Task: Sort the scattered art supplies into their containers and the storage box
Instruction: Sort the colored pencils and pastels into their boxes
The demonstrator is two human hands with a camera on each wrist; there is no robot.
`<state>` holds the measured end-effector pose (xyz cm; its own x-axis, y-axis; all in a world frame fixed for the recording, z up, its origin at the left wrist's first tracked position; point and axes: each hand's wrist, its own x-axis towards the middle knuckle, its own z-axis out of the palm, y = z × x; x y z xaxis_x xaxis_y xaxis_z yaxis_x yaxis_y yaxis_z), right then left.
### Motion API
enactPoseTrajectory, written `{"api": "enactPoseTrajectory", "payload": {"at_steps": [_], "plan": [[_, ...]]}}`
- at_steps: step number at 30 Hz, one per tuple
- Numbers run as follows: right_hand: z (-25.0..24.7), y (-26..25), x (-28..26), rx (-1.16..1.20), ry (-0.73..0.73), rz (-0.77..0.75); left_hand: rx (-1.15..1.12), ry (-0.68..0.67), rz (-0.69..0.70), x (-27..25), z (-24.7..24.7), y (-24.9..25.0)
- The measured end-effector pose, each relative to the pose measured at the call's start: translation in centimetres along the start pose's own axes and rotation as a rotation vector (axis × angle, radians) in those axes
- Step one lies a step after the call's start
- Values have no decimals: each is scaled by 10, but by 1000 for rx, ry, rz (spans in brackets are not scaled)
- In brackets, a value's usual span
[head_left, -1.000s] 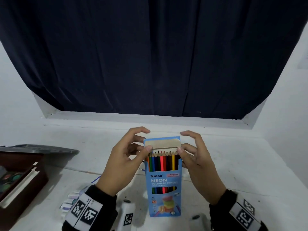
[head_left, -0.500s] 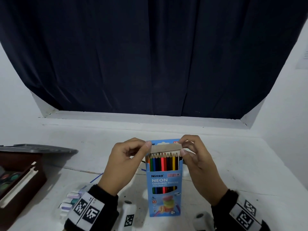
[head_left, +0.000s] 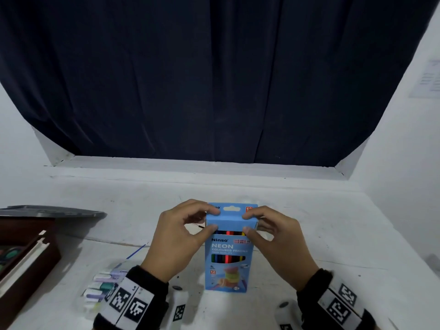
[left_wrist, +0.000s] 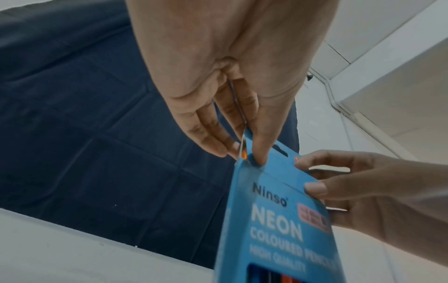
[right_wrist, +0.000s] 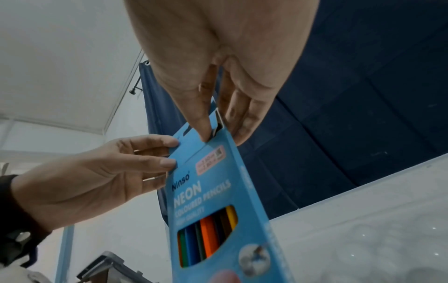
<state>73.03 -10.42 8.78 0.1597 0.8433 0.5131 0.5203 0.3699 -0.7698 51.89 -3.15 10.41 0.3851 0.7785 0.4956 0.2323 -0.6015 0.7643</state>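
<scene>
A blue box of coloured pencils [head_left: 228, 253] stands upright on the white table, its window showing several pencils. Its top flap [head_left: 229, 214] is folded down over the pencil tips. My left hand [head_left: 181, 234] pinches the flap's left corner between thumb and forefinger. My right hand [head_left: 273, 236] pinches the right corner the same way. The left wrist view shows the box [left_wrist: 278, 220] with my left thumb on its flap. In the right wrist view the box [right_wrist: 218, 201] is pinched at the top by my right hand [right_wrist: 211, 126].
A dark brown storage box [head_left: 26, 260] with paint pans stands open at the left, its grey lid [head_left: 50, 210] behind it. Several capped markers [head_left: 102, 284] and a thin blue brush [head_left: 137, 251] lie by my left wrist. A dark curtain [head_left: 214, 79] hangs behind the table.
The box's flap, open with pencil tips showing a second ago, has been folded down over the top. Both hands moved up to pinch its corners.
</scene>
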Motion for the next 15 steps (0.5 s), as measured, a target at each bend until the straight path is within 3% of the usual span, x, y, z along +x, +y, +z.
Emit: {"api": "enactPoseTrajectory", "payload": {"at_steps": [5,10,15], "plan": [[13,5,-12,-113,117,55,63,41,11,-15,4,-13],[27,13,-26,-81,93,123,46,-16,-25,-28,6,-23],[40,15,-36,401,51,282,-107,-38,-115,-34,0,-32]]}}
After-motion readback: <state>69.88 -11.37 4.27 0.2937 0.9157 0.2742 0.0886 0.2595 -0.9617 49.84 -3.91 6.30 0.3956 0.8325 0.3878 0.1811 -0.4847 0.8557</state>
